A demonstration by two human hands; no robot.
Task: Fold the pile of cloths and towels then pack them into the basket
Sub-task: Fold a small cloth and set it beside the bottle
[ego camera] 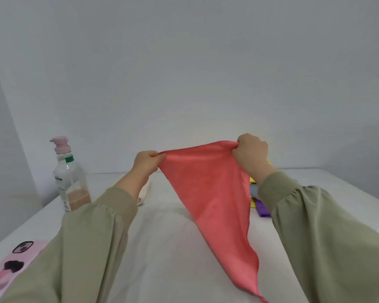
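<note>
I hold the coral-red cloth [212, 193] up above the white table [162, 237], stretched by its top edge. My left hand [146, 161] has its fingers curled tight round the cloth's left corner, and my right hand [251, 152] is bunched round the right corner, slightly higher. From that edge the cloth hangs down in a long triangle, its point trailing toward me, low and right of centre. The table under the cloth is covered in plain white with a few soft creases, and its far edge meets a bare pale grey wall [184, 73] behind the cloth. Well to the left of the cloth stands a clear pump bottle [69, 178] with a pink top and a little brownish liquid at the bottom. Further left of the cloth and nearer to me lies a phone [23, 246] in a pink printed case. Just left of the cloth, partly hidden by my left wrist, is a cream thing [145, 193] I cannot make out. Behind the cloth's right edge lies the pile of cloths [262, 207], with yellow, blue and purple showing.
</note>
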